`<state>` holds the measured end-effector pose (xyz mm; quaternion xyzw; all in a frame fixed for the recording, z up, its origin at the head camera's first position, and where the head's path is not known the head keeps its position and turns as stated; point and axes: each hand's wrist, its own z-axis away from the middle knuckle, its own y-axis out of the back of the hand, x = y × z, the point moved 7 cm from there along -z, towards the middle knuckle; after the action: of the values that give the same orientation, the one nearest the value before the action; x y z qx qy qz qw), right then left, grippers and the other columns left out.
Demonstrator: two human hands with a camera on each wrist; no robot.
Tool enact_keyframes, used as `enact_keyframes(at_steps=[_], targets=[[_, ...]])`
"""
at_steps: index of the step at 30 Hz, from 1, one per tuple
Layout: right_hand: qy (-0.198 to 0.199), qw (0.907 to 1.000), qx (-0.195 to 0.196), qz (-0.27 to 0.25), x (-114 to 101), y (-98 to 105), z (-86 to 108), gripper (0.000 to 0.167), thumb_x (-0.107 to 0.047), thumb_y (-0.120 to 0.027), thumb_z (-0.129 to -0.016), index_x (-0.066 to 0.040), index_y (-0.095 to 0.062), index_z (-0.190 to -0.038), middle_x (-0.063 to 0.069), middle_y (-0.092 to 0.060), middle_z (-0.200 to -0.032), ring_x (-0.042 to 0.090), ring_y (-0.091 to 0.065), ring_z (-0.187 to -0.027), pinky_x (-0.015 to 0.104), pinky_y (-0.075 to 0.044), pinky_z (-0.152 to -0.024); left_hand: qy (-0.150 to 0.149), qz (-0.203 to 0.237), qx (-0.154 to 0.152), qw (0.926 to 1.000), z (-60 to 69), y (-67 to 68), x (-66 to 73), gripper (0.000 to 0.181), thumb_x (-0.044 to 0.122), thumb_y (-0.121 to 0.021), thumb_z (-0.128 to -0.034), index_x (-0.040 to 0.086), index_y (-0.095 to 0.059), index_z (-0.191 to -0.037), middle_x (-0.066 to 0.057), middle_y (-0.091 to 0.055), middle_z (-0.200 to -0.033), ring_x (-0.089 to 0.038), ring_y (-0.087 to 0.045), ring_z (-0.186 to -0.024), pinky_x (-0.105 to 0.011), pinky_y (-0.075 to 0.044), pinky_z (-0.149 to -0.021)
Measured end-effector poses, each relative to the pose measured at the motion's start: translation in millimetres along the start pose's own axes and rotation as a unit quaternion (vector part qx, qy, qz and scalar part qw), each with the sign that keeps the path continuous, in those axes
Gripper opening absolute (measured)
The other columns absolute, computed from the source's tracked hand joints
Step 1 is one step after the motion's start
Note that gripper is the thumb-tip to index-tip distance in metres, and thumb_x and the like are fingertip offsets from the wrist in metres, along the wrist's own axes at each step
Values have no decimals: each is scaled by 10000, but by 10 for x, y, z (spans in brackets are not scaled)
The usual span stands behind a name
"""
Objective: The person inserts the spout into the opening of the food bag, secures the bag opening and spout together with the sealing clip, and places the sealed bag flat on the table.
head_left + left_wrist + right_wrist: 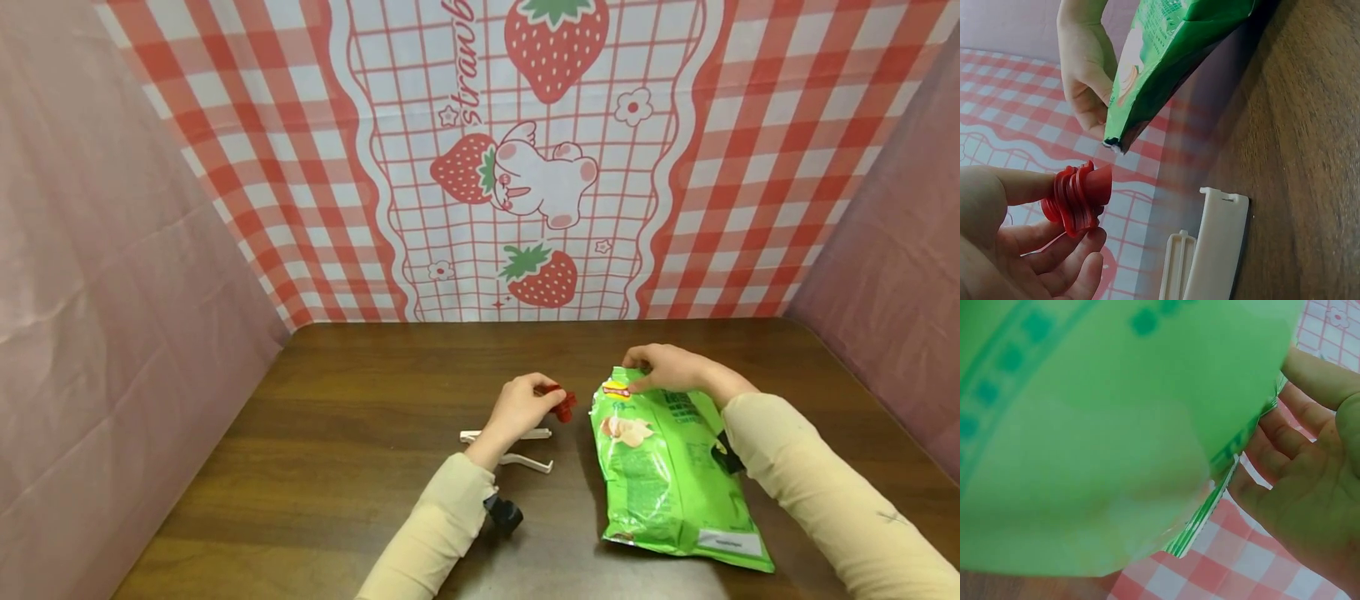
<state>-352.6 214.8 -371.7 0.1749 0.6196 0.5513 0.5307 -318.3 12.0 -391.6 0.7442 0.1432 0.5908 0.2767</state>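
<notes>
Checked cloth backs a brown tabletop bearing a green bag, probably light, slippery and crushable; hold it by the top edge, which the right hand grips. Near that edge, the left hand pinches a red ridged piece, likely light.

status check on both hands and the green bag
Left hand pinching red plastic piece. Right hand gripping green bag near its far end. White clip on table, apart from bag.
</notes>
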Motion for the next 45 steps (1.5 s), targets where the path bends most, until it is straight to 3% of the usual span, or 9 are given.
enact_keyframes(at_steps=[5, 10, 20, 30, 40, 45], targets=[[96, 9999, 50, 33, -78, 27, 19, 237, -243, -683, -802, -92, -590, -959, 22, -553, -856, 165, -460, -766, 325, -393, -676, 14, 114, -16, 9999, 0, -3, 11, 181, 255, -653, -821, 102, -684, -913, 4, -682, -784, -49, -585, -661, -209, -456, -626], [150, 9997, 159, 62, -133, 56, 35, 225, -242, -693, -794, -92, -577, -916, 16, -513, -799, 160, -418, -722, 307, -356, -638, 30, 155, 6, 9999, 2, 5, 31, 180, 267, -651, -825, 110, -679, -909, 14, -676, -780, -42, -576, -649, -209, -455, -626], [369, 9989, 273, 21, -237, 56, 55, 214, -246, -686, -802, -103, -580, -920, 11, -498, -795, 154, -404, -719, 305, -345, -624, 1, 249, 376, 9990, 0, 35, 55, 188, 278, -648, -822, 111, -674, -905, 4, -607, -842, -87, -544, -719, -218, -439, -628], [409, 9973, 567, 222, -327, 121, 70, 213, -206, -675, -811, -83, -602, -969, 20, -562, -861, 157, -479, -779, 335, -410, -684, 58, 941, 600, 9937, -18, 37, 67, 220, 293, -647, -831, 88, -664, -908, -37, -630, -908, -61, -609, -705, -193, -484, -605], [407, 9966, 701, 171, -418, 184, 64, 230, -224, -670, -818, -74, -608, -981, 30, -598, -891, 161, -531, -816, 363, -442, -722, 28, 1270, 948, 9874, -34, 63, 94, 239, 266, -657, -829, 43, -657, -914, -60, -605, -893, -76, -608, -695, -178, -488, -597], [370, 9961, 785, 189, -461, 200, 63, 222, -224, -661, -827, -68, -602, -973, 32, -593, -873, 153, -523, -782, 345, -439, -690, -53, 1156, 1082, 9874, -28, 63, 144, 247, 273, -667, -815, 45, -670, -909, -48, -614, -860, -55, -583, -694, -161, -463, -577]])
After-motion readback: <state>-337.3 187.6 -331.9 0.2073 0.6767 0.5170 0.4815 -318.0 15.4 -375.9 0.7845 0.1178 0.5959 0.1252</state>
